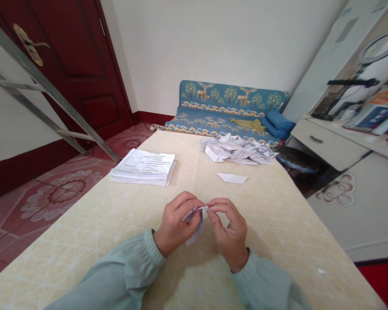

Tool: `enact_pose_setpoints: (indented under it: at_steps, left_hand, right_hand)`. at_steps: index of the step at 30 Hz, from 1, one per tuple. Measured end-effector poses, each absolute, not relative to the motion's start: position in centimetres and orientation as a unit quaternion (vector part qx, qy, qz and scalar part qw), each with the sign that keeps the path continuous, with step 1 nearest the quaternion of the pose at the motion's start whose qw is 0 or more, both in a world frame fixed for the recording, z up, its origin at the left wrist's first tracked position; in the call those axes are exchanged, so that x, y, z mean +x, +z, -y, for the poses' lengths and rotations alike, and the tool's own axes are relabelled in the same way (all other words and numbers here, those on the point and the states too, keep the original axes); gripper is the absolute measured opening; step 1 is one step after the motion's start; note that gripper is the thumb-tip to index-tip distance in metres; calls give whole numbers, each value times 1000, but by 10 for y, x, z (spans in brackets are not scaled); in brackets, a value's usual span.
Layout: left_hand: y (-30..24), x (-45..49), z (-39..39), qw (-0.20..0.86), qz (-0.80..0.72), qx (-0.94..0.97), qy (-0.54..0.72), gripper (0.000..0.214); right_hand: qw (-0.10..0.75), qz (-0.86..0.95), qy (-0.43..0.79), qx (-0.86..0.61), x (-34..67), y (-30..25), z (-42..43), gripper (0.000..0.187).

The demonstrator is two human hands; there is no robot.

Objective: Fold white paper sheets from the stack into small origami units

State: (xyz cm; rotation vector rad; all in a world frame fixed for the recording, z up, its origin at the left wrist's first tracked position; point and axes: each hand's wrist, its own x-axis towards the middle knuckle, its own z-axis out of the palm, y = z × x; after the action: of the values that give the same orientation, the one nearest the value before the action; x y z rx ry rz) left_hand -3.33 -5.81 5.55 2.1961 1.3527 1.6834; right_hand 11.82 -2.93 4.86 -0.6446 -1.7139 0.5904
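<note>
A small folded piece of paper (pixel 196 234) is held between my two hands above the near middle of the table. My left hand (pixel 178 221) has its fingers wrapped round the paper's left part, with the thumb pressed on it. At the paper's upper right corner, the thumb and forefinger of my right hand (pixel 230 228) pinch it. A single folded paper piece (pixel 232 178) lies flat just beyond my hands. Farther back is a heap of folded papers (pixel 237 150). To the left sits a stack of printed sheets (pixel 144 168).
The table (pixel 93 241) has a pale patterned cover, with a tiny paper scrap (pixel 322 271) at the right. A blue sofa (pixel 226 107) stands beyond it. On the left a metal ladder (pixel 54 97) leans near a red door (pixel 74 51); a white desk (pixel 333 142) is at the right.
</note>
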Motion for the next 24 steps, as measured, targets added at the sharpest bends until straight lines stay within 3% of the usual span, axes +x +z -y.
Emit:
enact_pose_setpoints:
  at_steps: [6,24]
  left_hand:
    - [57,-35,60,17,-445,703,555,18]
    - [58,-39,61,-39,-455,732,506,19]
  right_hand:
    - [574,757,195,-244,122,47,32,26]
    - [557,767,206,-241,121,45,32,23]
